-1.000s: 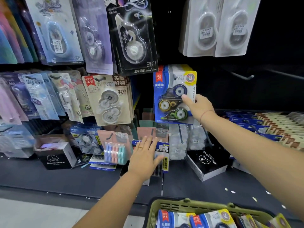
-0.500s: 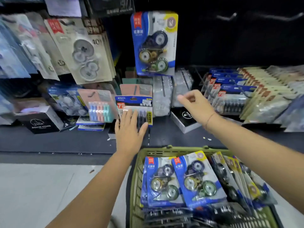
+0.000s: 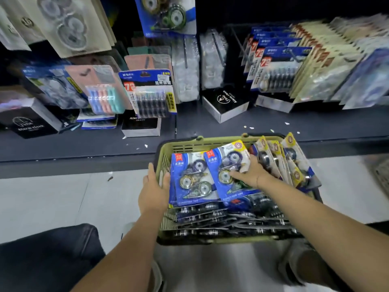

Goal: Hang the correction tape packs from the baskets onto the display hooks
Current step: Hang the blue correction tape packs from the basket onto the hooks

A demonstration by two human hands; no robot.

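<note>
Basket (image 3: 179, 145), far edge: right hand (image 3: 251, 172) pinching top pack (image 3: 230, 171); left hand (image 3: 152, 191) gripping rim; risk: neighbouring pack (image 3: 192, 179) (overlapping) dragged out.

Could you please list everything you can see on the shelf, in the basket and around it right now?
basket: one, green, on the floor before the shelf.
correction tape packs: two blue lying face up on top, several more upright at the right, more stacked below; in the basket.
hanging correction tape pack: one in front, blue, above the shelf.
alarm clock boxes: at least three, black and white, on the shelf.
refill packs: blue-topped, one centre, a row at right.
pastel pack: one, pink card, left.
left hand: on the basket's left wall.
right hand: on the right face-up pack.
</note>
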